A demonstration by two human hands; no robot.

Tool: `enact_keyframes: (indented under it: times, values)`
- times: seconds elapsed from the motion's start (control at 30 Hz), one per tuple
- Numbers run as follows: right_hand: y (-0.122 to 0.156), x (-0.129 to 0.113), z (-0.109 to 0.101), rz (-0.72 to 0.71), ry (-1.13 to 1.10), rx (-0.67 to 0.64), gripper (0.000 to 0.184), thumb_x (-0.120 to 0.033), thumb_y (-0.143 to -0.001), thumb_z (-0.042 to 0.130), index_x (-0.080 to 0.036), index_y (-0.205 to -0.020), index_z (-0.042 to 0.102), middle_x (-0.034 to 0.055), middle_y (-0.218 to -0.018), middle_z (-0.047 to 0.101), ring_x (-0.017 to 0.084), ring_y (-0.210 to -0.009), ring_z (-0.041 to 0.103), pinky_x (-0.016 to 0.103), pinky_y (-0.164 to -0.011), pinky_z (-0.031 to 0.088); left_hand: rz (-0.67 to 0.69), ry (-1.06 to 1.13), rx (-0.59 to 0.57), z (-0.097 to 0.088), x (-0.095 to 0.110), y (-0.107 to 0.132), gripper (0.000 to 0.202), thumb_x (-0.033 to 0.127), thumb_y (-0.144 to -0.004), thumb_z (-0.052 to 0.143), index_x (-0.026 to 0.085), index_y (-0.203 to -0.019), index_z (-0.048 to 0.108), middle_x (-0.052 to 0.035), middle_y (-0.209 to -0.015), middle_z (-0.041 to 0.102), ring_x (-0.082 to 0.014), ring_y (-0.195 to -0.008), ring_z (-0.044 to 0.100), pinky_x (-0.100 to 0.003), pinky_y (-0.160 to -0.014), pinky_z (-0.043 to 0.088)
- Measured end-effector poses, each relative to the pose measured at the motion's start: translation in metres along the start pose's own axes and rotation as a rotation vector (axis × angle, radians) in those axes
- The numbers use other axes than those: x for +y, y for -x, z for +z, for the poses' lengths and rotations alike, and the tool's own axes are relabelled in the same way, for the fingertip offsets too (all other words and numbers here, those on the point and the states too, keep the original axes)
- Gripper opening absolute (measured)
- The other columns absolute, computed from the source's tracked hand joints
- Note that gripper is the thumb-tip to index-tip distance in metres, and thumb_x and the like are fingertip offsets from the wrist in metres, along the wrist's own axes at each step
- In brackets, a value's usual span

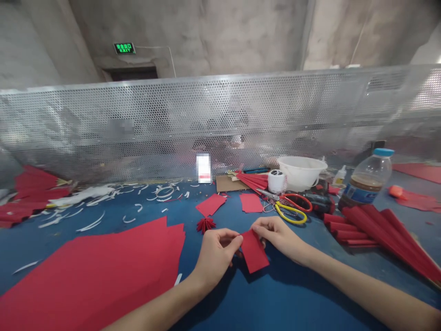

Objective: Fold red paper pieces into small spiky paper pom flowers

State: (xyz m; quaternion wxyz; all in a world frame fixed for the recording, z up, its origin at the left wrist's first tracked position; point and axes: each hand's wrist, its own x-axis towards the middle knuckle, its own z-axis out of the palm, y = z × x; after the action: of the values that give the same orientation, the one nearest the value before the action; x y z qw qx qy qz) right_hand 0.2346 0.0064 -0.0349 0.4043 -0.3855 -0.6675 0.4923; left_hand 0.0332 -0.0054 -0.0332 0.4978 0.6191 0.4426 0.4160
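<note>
A small red paper rectangle is held just above the blue table between both hands. My left hand pinches its left top corner with thumb and fingers closed. My right hand grips its upper right edge, fingers curled. A small pleated red paper piece lies just beyond my left hand. Two more red paper rectangles lie farther back.
A big stack of red paper sheets lies at the left. Scissors with yellow and red handles, a white bowl, a tape roll, a bottle and folded red fans sit at the right. White paper scraps litter the back left before a perforated metal screen.
</note>
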Motion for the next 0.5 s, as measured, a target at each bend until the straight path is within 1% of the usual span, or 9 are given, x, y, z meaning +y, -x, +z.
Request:
enact_keyframes:
  times: [0.1, 0.27, 0.37, 0.5]
  values:
    - [-0.0013, 0.0006, 0.0008, -0.013, 0.029, 0.000, 0.048, -0.059, -0.089, 0.055, -0.013, -0.078, 0.065, 0.0010, -0.067, 0.060, 0.012, -0.060, 0.052, 0.023, -0.058, 0.043, -0.008, -0.006, 0.003, -0.0007, 0.0015, -0.0003, 0.027, 0.036, -0.082, 0.066, 0.011, -0.083, 0.074, -0.0099, -0.073, 0.075, -0.0197, -0.058, 0.070, -0.018, -0.037, 0.040]
    - [-0.0025, 0.0027, 0.0023, 0.038, 0.049, -0.034, 0.050, -0.062, -0.087, 0.055, -0.013, -0.085, 0.066, 0.0020, -0.072, 0.062, 0.012, -0.061, 0.053, 0.024, -0.058, 0.043, -0.013, 0.013, 0.047, -0.0022, -0.0002, -0.0002, 0.027, 0.037, -0.081, 0.066, 0.011, -0.083, 0.073, -0.0100, -0.074, 0.075, -0.0212, -0.062, 0.071, -0.019, -0.038, 0.040]
    - [-0.0017, 0.0045, 0.0025, 0.027, 0.069, -0.045, 0.051, -0.064, -0.087, 0.053, -0.014, -0.083, 0.063, 0.0007, -0.068, 0.058, 0.011, -0.057, 0.051, 0.023, -0.054, 0.042, 0.005, 0.006, 0.067, -0.0020, -0.0028, -0.0004, 0.029, 0.040, -0.080, 0.067, 0.012, -0.083, 0.073, -0.0101, -0.074, 0.075, -0.0217, -0.064, 0.070, -0.019, -0.039, 0.041]
    - [-0.0005, 0.0057, 0.0028, -0.021, 0.118, -0.023, 0.049, -0.063, -0.087, 0.053, -0.015, -0.078, 0.059, -0.0018, -0.063, 0.053, 0.010, -0.052, 0.045, 0.022, -0.049, 0.037, 0.024, -0.001, 0.101, -0.0010, -0.0052, -0.0028, 0.030, 0.042, -0.079, 0.067, 0.012, -0.081, 0.072, -0.0088, -0.073, 0.074, -0.0184, -0.060, 0.065, -0.019, -0.039, 0.042]
